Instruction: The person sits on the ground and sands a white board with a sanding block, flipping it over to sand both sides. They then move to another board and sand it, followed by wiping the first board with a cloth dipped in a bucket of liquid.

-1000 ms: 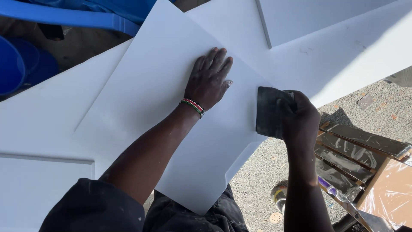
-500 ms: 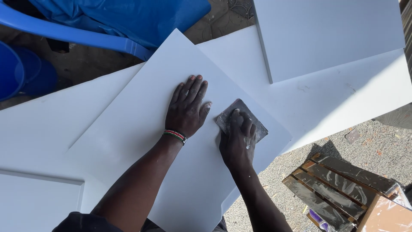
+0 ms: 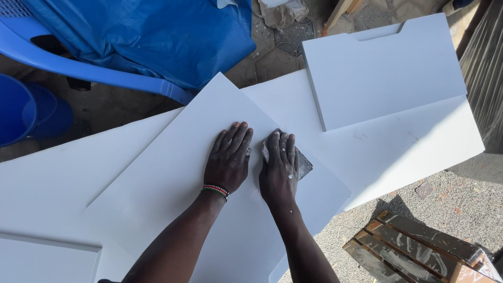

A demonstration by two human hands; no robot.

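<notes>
now the right hand (image 3: pixel 279 170) has slid its grey sanding sheet (image 3: pixel 299 163) inward from the flat white painted panel's (image 3: pixel 157 194) edge, fingers pressing it flat beside the left hand (image 3: pixel 228 160), splayed open on that panel.

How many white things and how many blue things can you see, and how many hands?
White boards: 4 (the top board under the hands, the big board, the notched panel, the corner panel)
Blue things: 3 (chair, plastic sheet, bucket)
Hands: 2 (left hand, right hand on a grey sanding pad)
Total: 9
</notes>
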